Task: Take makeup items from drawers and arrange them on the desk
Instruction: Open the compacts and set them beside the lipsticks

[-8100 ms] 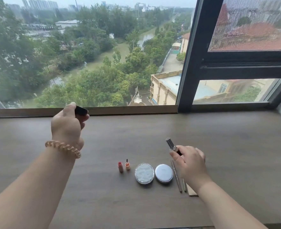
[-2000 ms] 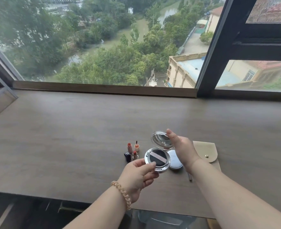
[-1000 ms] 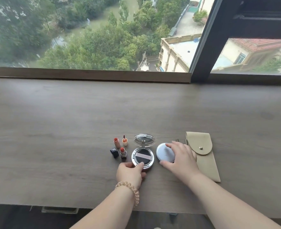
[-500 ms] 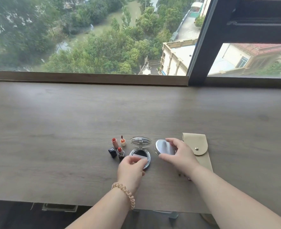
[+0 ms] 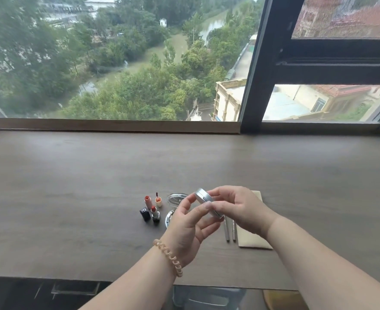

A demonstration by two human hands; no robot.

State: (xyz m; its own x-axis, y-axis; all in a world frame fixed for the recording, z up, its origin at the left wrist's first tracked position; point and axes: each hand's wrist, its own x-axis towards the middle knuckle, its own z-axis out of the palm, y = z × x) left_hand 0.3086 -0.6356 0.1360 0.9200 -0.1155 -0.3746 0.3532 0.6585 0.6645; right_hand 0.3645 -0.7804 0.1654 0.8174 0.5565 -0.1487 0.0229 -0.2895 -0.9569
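Observation:
A round silver compact [image 5: 203, 196] is lifted above the wooden desk [image 5: 72, 186], tilted on edge. My right hand [image 5: 240, 209] grips it from the right and my left hand [image 5: 188, 224] pinches its near rim with thumb and fingers. Below them the open compact base [image 5: 169, 218] is partly hidden, and its clear lid [image 5: 175, 199] lies just behind. To the left stand an open red lipstick [image 5: 155, 214], its black cap [image 5: 145, 214], a pink tube [image 5: 148, 201] and a small orange-topped tube [image 5: 158, 200].
Two thin silver pencils [image 5: 229, 229] lie beside a beige pouch [image 5: 251, 239] under my right wrist. A window frame [image 5: 251, 74] runs along the desk's far edge. Below the near edge a drawer [image 5: 75, 289] shows dimly.
My right hand has lifted the silver compact off the desk. My left hand left the open compact base and came up to take the lifted compact's rim.

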